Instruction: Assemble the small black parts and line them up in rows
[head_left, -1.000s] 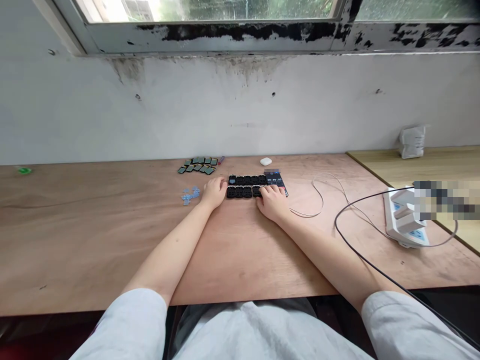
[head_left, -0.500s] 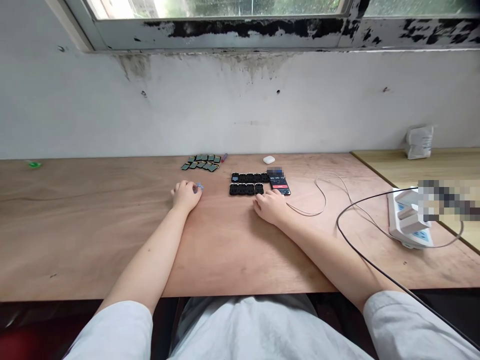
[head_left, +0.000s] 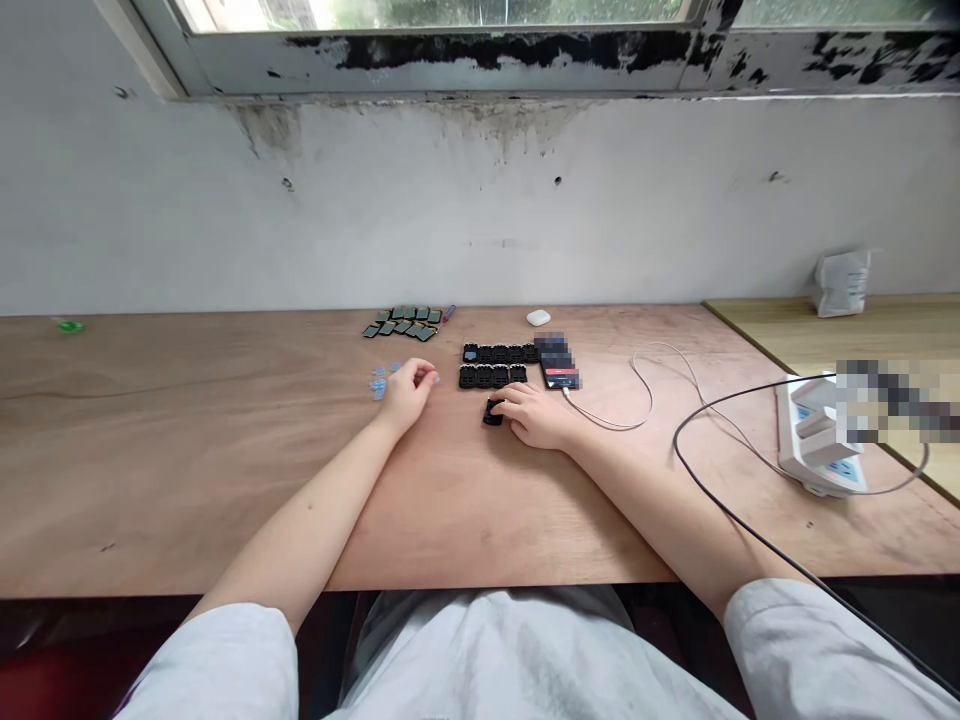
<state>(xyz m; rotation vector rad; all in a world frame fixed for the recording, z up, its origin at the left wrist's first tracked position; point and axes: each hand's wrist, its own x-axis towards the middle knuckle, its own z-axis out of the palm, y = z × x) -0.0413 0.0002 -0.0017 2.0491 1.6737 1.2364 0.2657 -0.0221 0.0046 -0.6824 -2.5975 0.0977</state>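
While sitting at a brown wooden table [head_left: 420, 520] in a light short-sleeved shirt [head_left: 480, 665], got both bare forearms stretched out over the wood. Off to the right, got a black cord [head_left: 679, 435] curving in from the near corner, plus a white power strip [head_left: 821, 455] loaded with plugs. Holding a small black piece [head_left: 492, 412] against the tabletop with the right hand [head_left: 534, 415], with fingers bent onto its right side, just in front of two lined-up black rows. Got the left hand [head_left: 407, 393] over to the left of that, with thumb and forefinger pinched on a tiny pale blue bit [head_left: 437, 379], barely big enough to make out. Can't tell about the hidden fingers there. Just beside that hand, seeing loose light blue bits [head_left: 377, 388] lying on the table. Next out, got the front black row [head_left: 484, 377], then the phone [head_left: 560, 368] past its right end, partly pixelated, plugged into a white cable [head_left: 611, 428]. Behind that, got the back black row [head_left: 502, 354], with a blue patch on its leftmost piece. Further back and left, seeing a double line of grey-green squares [head_left: 405, 322] with dark edges, plus a thin reddish-purple stick [head_left: 448, 315] at their right end. Also spotting a white rounded case [head_left: 538, 318] near the table's back edge and a white packet [head_left: 841, 284] on a paler board [head_left: 772, 335]. Behind everything, got a stained white wall [head_left: 420, 220] under a peeling window frame [head_left: 480, 50].
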